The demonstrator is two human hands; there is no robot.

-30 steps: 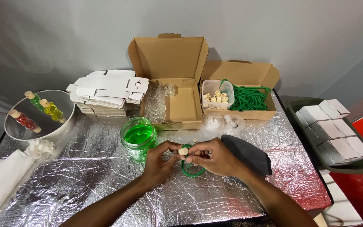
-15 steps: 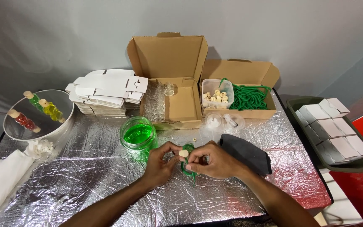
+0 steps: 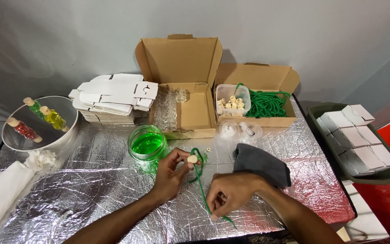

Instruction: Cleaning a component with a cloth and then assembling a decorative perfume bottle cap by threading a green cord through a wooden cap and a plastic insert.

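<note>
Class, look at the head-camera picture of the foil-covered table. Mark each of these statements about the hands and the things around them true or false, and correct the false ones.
1. The left hand pinches a small pale bead with a green cord running from it. True.
2. The right hand rests on the dark grey cloth. False: it holds the green cord, in front of the cloth.
3. The glass jar holds green liquid. True.
4. The jar stands inside the open cardboard box. False: it stands on the foil, in front of the box.
5. Folded white boxes fill the green tray on the right. True.
</note>
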